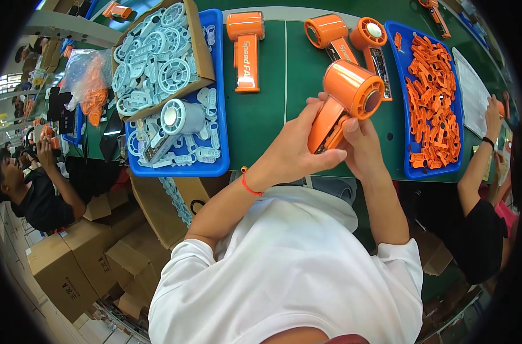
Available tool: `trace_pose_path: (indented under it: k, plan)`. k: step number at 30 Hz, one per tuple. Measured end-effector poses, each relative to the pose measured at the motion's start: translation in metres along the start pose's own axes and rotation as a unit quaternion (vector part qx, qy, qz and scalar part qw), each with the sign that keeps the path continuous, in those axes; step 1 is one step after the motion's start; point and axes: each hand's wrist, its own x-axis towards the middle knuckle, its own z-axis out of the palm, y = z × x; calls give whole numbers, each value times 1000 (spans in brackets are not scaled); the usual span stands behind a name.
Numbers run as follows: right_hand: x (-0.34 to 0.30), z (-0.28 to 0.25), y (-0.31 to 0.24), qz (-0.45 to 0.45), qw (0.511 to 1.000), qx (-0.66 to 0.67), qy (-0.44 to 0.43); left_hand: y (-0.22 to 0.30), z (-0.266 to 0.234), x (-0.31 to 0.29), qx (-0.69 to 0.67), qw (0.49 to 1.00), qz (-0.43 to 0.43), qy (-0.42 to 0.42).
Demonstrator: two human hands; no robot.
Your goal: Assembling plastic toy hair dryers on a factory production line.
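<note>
Both of my hands are on an orange handheld fan [350, 86], held tilted above the near part of the green table, its round head up and to the right. My left hand [292, 148] wraps the handle from the left, with a red cord on that wrist. My right hand [364, 150] closes on the handle's other side, thumb against it just below the head. The handle's open side shows dark inner parts, partly covered by my fingers. Beyond it lie two more orange fans, one with a clear-fronted head [328, 30] and one with a white hub [371, 33].
Another orange fan [247, 54] lies left of the table's white line. A blue tray [408, 150] at right holds small orange parts. The left blue tray [222, 126] carries a cardboard box [201, 43] of pale blue parts and a pale blue fan [183, 117]. People work on both sides.
</note>
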Motion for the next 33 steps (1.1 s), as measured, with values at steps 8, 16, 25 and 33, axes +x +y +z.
trace_pose_path:
  k: [8, 16, 25, 33]
  plan:
    - [6, 8, 3, -38, 995, -89, 1, -17, 5, 3, 117, 992, 49, 28]
    - [10, -9, 15, -288, 914, -286, -12, -43, -3, -27, 111, 982, 48, 148]
    - [15, 4, 4, -273, 741, -614, -7, -28, 5, -51, 208, 928, 305, 50]
    - [-9, -25, -21, -159, 689, -703, -77, -13, 1, -17, 517, 828, 196, 95]
